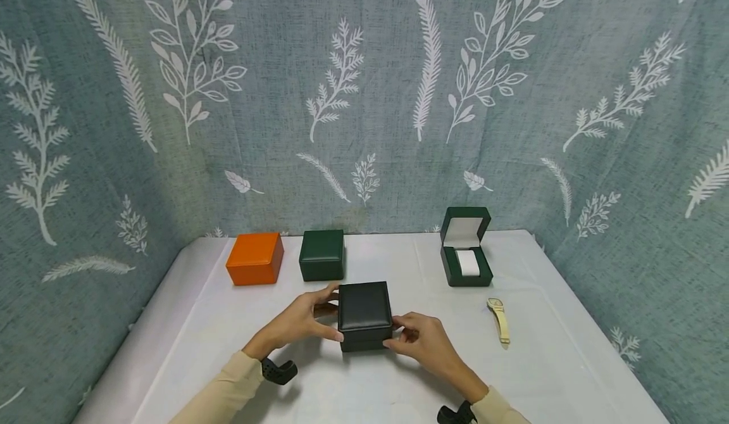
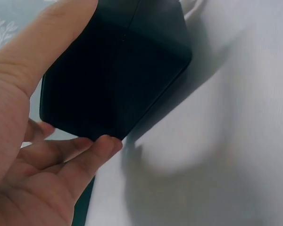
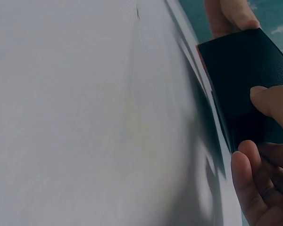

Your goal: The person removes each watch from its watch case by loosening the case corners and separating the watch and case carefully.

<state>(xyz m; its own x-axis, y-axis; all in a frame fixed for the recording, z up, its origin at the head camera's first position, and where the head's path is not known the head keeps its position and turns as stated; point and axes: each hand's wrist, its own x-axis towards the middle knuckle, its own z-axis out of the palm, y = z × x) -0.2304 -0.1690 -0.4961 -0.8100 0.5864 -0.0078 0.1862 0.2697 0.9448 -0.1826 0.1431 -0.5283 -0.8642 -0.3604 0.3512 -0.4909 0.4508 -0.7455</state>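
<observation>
A black watch box [image 1: 364, 310] with its lid down is held between both hands near the middle of the white table. My left hand [image 1: 310, 316] grips its left side, thumb by the front corner and fingers toward the back. On the right side my right hand [image 1: 424, 342] holds it with thumb and fingertips. The left wrist view shows the box's dark side [image 2: 108, 70] between thumb and fingers, over its shadow. In the right wrist view the thumb presses the box face [image 3: 240, 70], and fingertips of the other hand show at the far end.
Behind the hands stand a closed orange box [image 1: 254, 259] and a closed dark green box [image 1: 321, 255]. An open green box [image 1: 468, 281] with a white cushion stands at back right. A gold-coloured wristwatch [image 1: 499, 319] lies in front of it. Patterned curtain [image 1: 393, 95] surrounds the table.
</observation>
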